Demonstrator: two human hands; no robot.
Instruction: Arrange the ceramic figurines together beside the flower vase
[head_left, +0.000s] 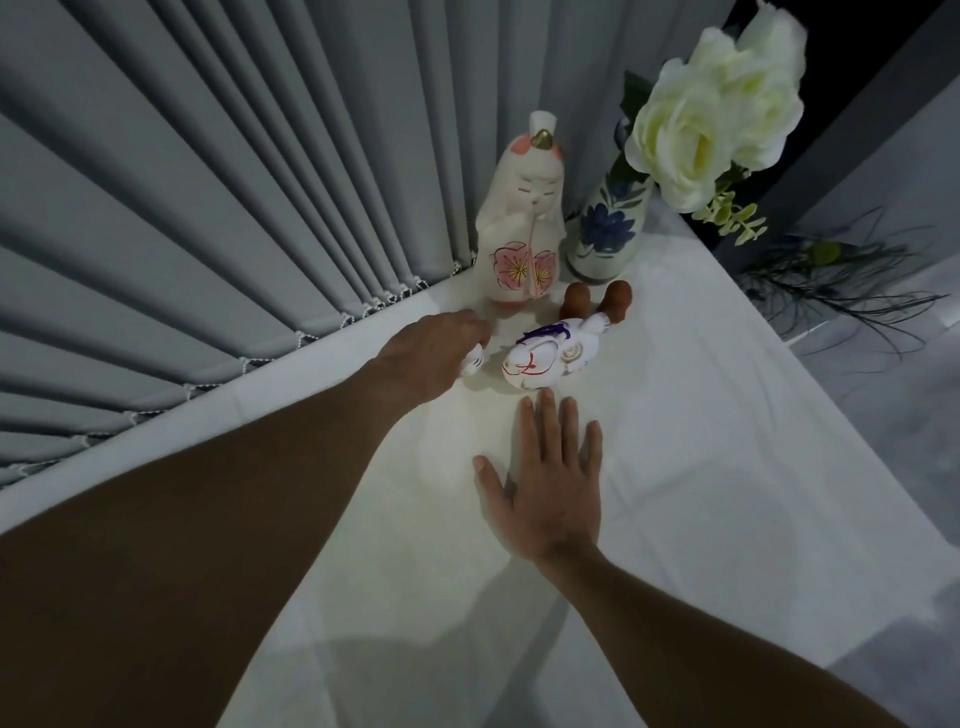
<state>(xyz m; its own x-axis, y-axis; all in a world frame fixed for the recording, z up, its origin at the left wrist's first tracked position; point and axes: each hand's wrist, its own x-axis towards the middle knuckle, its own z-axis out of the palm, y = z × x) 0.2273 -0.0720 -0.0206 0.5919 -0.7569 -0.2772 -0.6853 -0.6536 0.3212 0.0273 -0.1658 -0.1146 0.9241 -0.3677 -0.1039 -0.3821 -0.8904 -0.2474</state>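
Observation:
A tall white doll figurine (522, 218) with pink flowers stands upright just left of the blue-patterned flower vase (605, 231), which holds white roses (711, 119). In front of them a white painted figurine (540, 361) with brown feet lies on its side. My left hand (431, 358) is curled over a small white figurine (110, 361) that is mostly hidden; only a corner of it shows. My right hand (548, 478) hovers flat with fingers spread, just in front of the lying figurine, holding nothing.
Everything sits on a white tablecloth (701, 467). Grey vertical blinds (208, 208) run along the table's left edge. The right edge drops to a lower surface with a dark feathery sprig (841, 280).

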